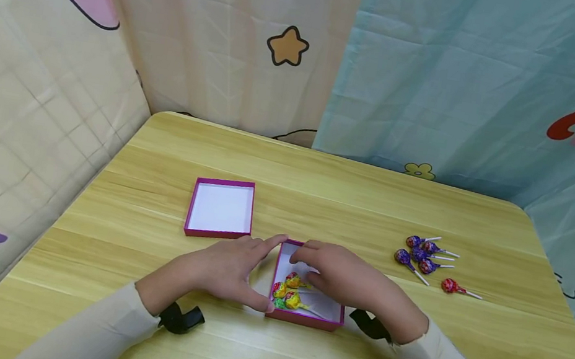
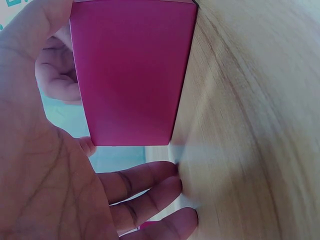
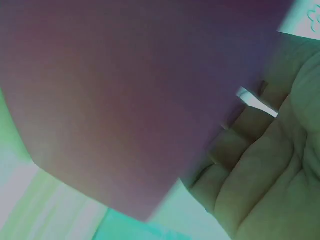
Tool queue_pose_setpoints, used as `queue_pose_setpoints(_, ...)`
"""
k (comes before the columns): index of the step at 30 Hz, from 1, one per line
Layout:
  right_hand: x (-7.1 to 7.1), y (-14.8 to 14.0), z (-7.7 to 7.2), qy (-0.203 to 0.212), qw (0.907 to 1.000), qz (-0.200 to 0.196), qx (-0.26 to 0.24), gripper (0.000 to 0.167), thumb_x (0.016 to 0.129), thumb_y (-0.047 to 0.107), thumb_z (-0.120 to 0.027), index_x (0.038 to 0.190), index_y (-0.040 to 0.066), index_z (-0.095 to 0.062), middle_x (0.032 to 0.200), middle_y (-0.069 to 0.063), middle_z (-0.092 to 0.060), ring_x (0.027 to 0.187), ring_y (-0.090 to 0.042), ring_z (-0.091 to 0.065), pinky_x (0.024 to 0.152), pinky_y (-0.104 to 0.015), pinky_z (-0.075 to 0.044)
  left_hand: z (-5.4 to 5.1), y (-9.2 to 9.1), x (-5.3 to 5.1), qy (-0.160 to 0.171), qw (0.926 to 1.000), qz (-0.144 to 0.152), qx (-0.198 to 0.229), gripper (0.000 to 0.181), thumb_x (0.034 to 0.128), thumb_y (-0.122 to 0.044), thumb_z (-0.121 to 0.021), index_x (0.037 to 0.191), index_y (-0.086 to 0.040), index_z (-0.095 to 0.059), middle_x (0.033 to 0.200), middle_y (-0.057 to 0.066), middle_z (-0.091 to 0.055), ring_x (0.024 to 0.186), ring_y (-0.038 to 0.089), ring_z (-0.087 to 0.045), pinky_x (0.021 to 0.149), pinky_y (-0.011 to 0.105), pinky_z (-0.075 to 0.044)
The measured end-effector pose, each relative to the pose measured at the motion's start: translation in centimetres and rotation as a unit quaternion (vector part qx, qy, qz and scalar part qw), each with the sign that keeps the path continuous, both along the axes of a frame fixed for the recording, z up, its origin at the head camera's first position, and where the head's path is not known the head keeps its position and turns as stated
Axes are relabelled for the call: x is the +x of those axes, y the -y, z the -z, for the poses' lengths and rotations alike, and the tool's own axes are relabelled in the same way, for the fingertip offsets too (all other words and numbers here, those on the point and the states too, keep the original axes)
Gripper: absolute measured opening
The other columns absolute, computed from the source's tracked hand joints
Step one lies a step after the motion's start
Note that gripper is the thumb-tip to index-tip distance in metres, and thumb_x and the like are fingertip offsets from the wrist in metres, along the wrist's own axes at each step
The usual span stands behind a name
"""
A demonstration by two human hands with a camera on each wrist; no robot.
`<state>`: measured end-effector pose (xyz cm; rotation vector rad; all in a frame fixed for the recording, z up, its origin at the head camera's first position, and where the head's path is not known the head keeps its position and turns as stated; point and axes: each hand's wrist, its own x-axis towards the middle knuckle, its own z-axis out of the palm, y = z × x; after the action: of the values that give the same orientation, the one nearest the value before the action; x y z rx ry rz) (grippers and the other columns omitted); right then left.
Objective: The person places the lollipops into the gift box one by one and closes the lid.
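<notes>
Before printed curtains [image 1: 239, 59], on a wooden bench [image 1: 265, 358], an open box [image 1: 304, 320] with yellow lollipops [image 1: 293, 300] in its near left part. Along its left side, a wide-spread left grip [image 1: 228, 267], clasping nothing. Over the box, a half-curled right grip [image 1: 346, 273]; hold impossible to tell. Beyond, leftward, the lid [image 1: 220, 210]; well to the right, purple lollipops [image 1: 418, 254].

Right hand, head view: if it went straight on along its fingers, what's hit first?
Probably the pink box: its left wall near the far corner, with the left hand just beyond. Depth is unclear; the fingers might clear the rim.
</notes>
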<state>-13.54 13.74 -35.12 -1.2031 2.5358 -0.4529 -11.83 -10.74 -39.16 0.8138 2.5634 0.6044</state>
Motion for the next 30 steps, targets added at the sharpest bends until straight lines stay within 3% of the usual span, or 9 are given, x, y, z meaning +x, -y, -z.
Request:
queue_pose_setpoints(7,-0.2,-2.2,-1.5,-0.013,0.9983,0.0,-0.057,0.025,0.095,0.008,-0.067,0.12,0.008,-0.067,0.115,-0.003,-0.066,0.1,-0.017,-0.062,0.088,-0.037,-0.053,0.1,-0.1,0.0,0.002,1.0,-0.004,-0.005,0.117,0.0678,-0.083,-0.063,0.16,-0.031,-0.013,0.15,-0.001,-0.044,0.133,0.019,-0.043,0.105,0.046,-0.04)
queue_pose_setpoints(17,-0.4,-6.8,-2.5,-0.071,0.9907,0.067,-0.095,0.021,0.095,0.007,-0.067,0.115,0.015,-0.068,0.109,0.006,-0.066,0.096,-0.009,-0.06,0.079,-0.036,-0.054,0.0,-0.2,0.1,-0.003,0.9999,-0.003,-0.01,0.118,0.0679,-0.083,-0.064,0.16,-0.03,-0.012,0.151,0.001,-0.044,0.133,0.02,-0.043,0.105,0.046,-0.039)
queue_pose_setpoints(23,-0.6,-9.9,-2.4,-0.098,0.9847,0.106,-0.098,0.022,0.093,0.005,-0.068,0.113,0.015,-0.068,0.107,0.006,-0.066,0.092,-0.01,-0.062,0.072,-0.032,-0.054,0.0,-0.2,0.1,-0.006,0.9999,-0.004,-0.01,0.119,0.0677,-0.082,-0.064,0.16,-0.028,-0.012,0.15,0.001,-0.044,0.133,0.02,-0.043,0.105,0.046,-0.039)
queue_pose_setpoints(30,-1.1,-14.0,-1.0,-0.088,0.9801,0.152,-0.092,0.019,0.094,0.005,-0.067,0.112,0.011,-0.067,0.1,0.002,-0.067,0.086,-0.01,-0.061,0.072,-0.032,-0.054,-0.1,-0.2,0.2,-0.004,0.9999,-0.004,-0.009,0.119,0.0679,-0.082,-0.064,0.16,-0.029,-0.012,0.152,0.001,-0.042,0.135,0.021,-0.041,0.106,0.047,-0.038)
